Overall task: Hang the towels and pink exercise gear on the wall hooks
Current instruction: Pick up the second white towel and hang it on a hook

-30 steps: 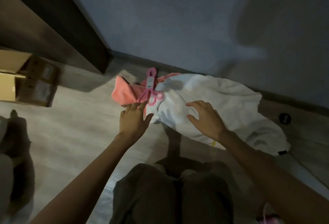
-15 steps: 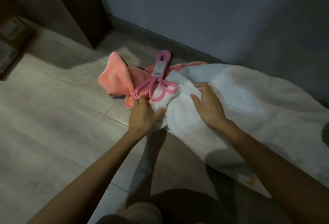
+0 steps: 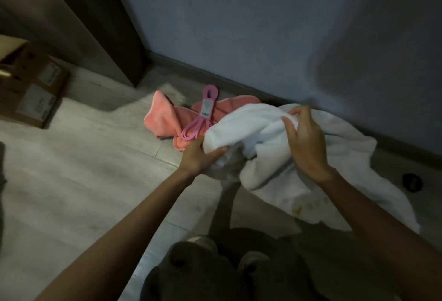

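Note:
A large white towel point(image 3: 339, 164) lies bunched on the wooden floor against the wall. My left hand point(image 3: 198, 159) grips its near left end, fingers closed around the cloth. My right hand point(image 3: 305, 143) clutches a raised fold further right. Behind the left end lies a pink towel point(image 3: 162, 119), partly covered by the white one. A pink looped exercise band point(image 3: 203, 116) with a white label rests on top of the pink towel, just beyond my left hand. No wall hooks are in view.
Cardboard boxes point(image 3: 35, 92) stand on the floor at the far left. A dark door frame point(image 3: 114, 37) meets the grey wall point(image 3: 263, 25) behind the towels. A small black object point(image 3: 412, 182) lies on the floor at the right. My knees and shoes point(image 3: 253, 257) are below.
Both hands have closed on the white towel and lifted its left end off the floor, uncovering more of the pink band. The camera has pulled back and tilted.

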